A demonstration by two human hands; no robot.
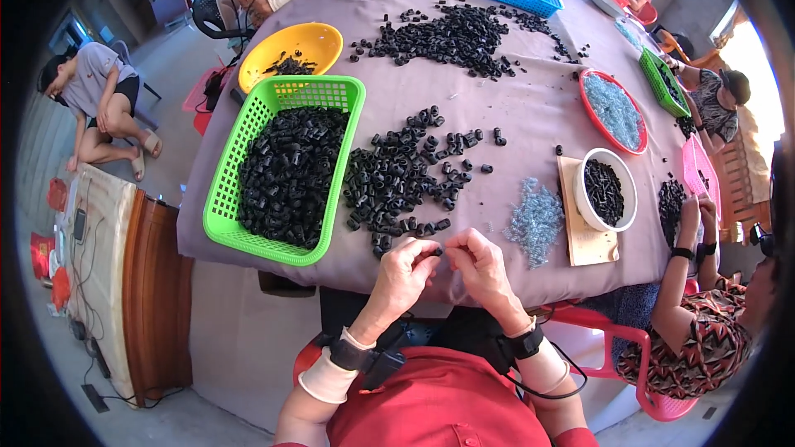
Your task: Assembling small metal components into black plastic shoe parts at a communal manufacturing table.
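Head view: we work at a mauve-cloth-covered table (530,116), a bright green rectangular plastic basket (222,172) and a heap of short black plastic tubes (396,172) before us. Our right hand (484,271) has its fingers drawn together; whether they grip anything, we cannot tell. Our left hand (402,277) pinches a small black cylindrical piece (437,252) near the table's front edge. We should keep it steady, its end exposed.

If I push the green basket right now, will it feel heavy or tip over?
The green basket might feel heavy for thin plastic, because lots of black pieces are heaped inside. It probably won't tip easily, being wide and low. Its walls are full of holes, so they may bend a little.
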